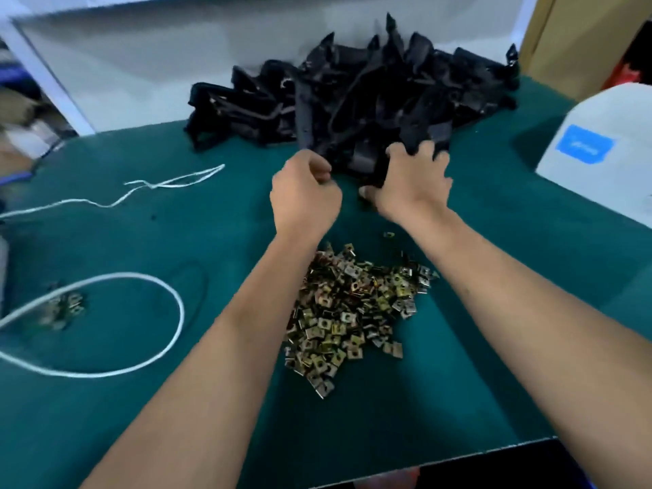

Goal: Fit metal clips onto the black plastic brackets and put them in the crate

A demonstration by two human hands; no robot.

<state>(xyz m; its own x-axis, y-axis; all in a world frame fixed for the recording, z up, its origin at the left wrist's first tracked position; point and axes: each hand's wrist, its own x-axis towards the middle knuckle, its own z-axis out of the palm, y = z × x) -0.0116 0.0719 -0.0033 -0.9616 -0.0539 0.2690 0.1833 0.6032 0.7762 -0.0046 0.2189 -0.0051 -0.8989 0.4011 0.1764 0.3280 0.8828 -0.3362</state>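
You sit at a workbench covered in dark green matting [176, 241], its far edge meeting a pale white wall panel [176, 65]. A white post [46, 79] rises at your left, brown cardboard [571, 33] at the far right. Soft, even indoor light.

Black brackets [356, 97] heaped beyond a brassy clip pile [352, 312].

Left hand [305, 192] fingers curl under the palm, so can't tell if a clip sits in them; right hand [414, 181] fingertips are buried in the bracket pile [352, 97], and which bracket it grips is unclear. Pile is motion-blurred, single parts run together. White cord [141, 277] and white box w/ blue label [599, 135] are cut off by the frame edges; small clip cluster [67, 308] at left is blurred.
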